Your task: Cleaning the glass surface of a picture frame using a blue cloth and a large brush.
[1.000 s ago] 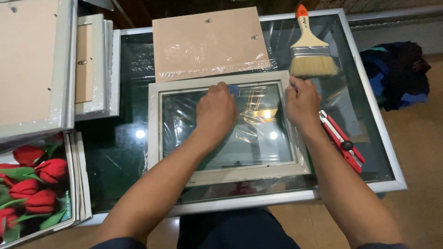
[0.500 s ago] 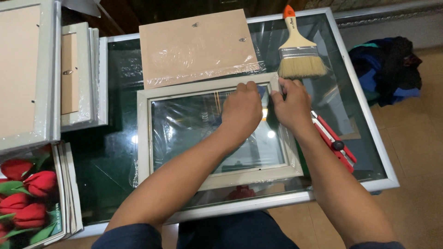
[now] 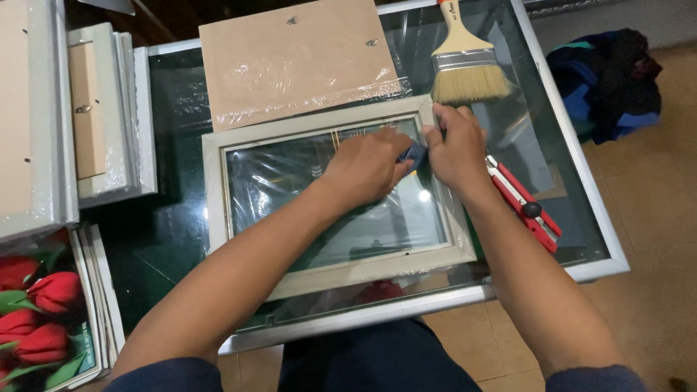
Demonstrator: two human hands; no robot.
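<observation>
A pale grey picture frame (image 3: 247, 134) with a glass pane lies flat on the glass table (image 3: 595, 250), partly covered in clear plastic film. My left hand (image 3: 367, 168) presses a small blue cloth (image 3: 415, 154) onto the glass near the frame's top right corner. Right beside it, my right hand (image 3: 457, 149) rests with curled fingers on that same corner, touching the cloth's edge and the frame rail.
A brown backing board (image 3: 290, 58) in film lies beyond the frame. A wide paintbrush (image 3: 468, 69) sits top right, a red utility knife (image 3: 526, 210) to the right. Stacked frames (image 3: 109, 109) and tulip prints (image 3: 43, 312) lie left. Dark clothes (image 3: 610, 80) lie on the floor.
Both hands slid toward the frame's top right corner and came together there, the left carrying the blue cloth across the glass. The view shifted slightly.
</observation>
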